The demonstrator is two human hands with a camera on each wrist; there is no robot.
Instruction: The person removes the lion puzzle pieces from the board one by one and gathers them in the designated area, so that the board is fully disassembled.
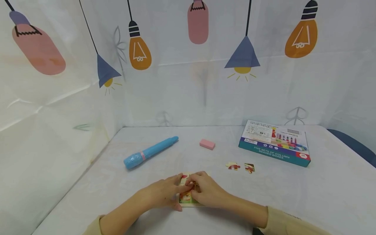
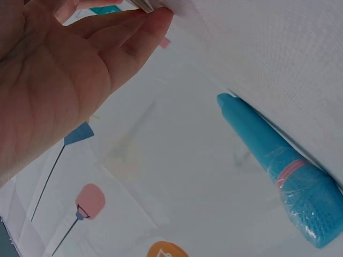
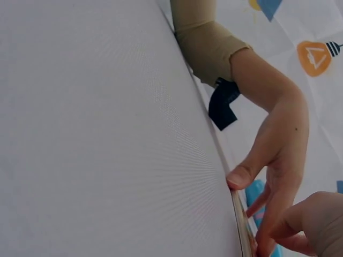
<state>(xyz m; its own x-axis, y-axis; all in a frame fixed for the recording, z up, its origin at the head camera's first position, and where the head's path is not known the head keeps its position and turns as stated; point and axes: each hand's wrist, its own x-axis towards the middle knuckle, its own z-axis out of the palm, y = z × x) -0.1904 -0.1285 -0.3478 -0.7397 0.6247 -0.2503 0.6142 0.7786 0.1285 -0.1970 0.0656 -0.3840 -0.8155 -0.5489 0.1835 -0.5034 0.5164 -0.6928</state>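
A small wooden jigsaw board (image 1: 191, 205) with a colourful animal picture lies at the near middle of the table. My left hand (image 1: 160, 193) grips its left side, thumb at the near edge and fingers at the far edge. Over the picture, my right hand (image 1: 212, 193) has its thumb and curled fingers around a brownish puzzle piece (image 1: 196, 187), mostly hidden by the fingers. In the right wrist view, the board's thin edge (image 3: 240, 225) shows beneath the left thumb. Two loose puzzle pieces, one pale and brown (image 1: 233, 166) and one darker (image 1: 249, 167), lie beyond the right hand.
A blue microphone-shaped object (image 1: 151, 151) in clear wrap lies at the left. A pink eraser-like block (image 1: 207, 144) sits mid-table. At the back right rests a boxed bead set (image 1: 274, 142). White sheeting (image 1: 182, 91) with printed lamps hangs behind the table.
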